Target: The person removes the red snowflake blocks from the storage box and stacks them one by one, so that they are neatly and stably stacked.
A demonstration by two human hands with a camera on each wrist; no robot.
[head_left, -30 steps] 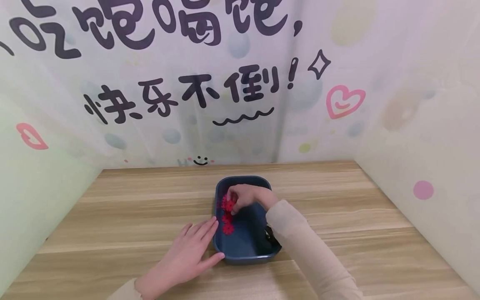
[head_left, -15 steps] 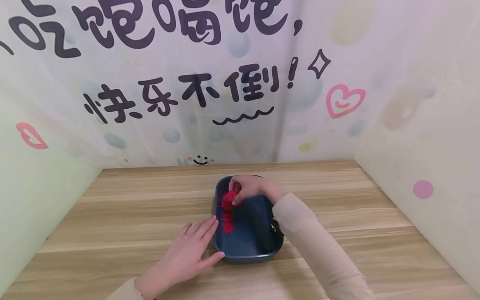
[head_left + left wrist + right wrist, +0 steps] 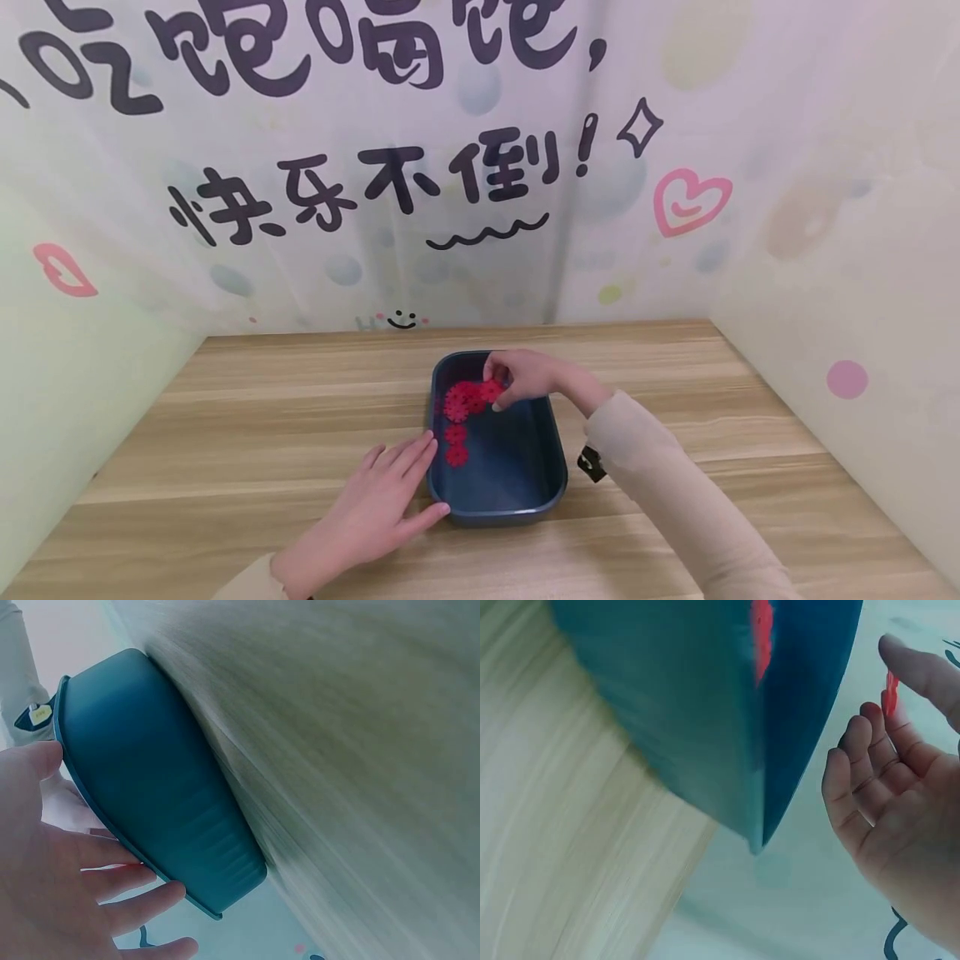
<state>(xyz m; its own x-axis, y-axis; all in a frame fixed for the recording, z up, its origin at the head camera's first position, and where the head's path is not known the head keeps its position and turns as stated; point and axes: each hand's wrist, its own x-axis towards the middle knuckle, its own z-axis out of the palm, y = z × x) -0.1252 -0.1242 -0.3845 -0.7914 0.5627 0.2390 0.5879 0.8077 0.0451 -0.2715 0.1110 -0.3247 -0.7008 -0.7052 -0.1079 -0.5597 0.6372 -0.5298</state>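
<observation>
A dark blue rectangular tub (image 3: 498, 510) stands on the table. Several red snowflake-shaped building discs (image 3: 456, 456) lie inside along its left side and toward the far end. My right hand (image 3: 528, 377) is over the tub's far part. Between thumb and forefinger it pinches a red disc (image 3: 889, 694), seen edge-on above the rim in the right wrist view. My left hand (image 3: 382, 504) rests at the near left corner with its fingers straight, fingertips and thumb on the rim. In the left wrist view those fingers (image 3: 139, 911) spread along the rim.
The wood-grain table (image 3: 300, 400) surrounds the tub. Behind it rises a printed wall cloth (image 3: 375, 275) with black characters, and pale panels stand on both sides. A black wrist camera (image 3: 591, 463) sits under the right forearm, just right of the tub.
My right hand has moved right and slightly up from the tub's left side, with a red disc in its fingers. More red discs now show in the far left part. My left hand stays put.
</observation>
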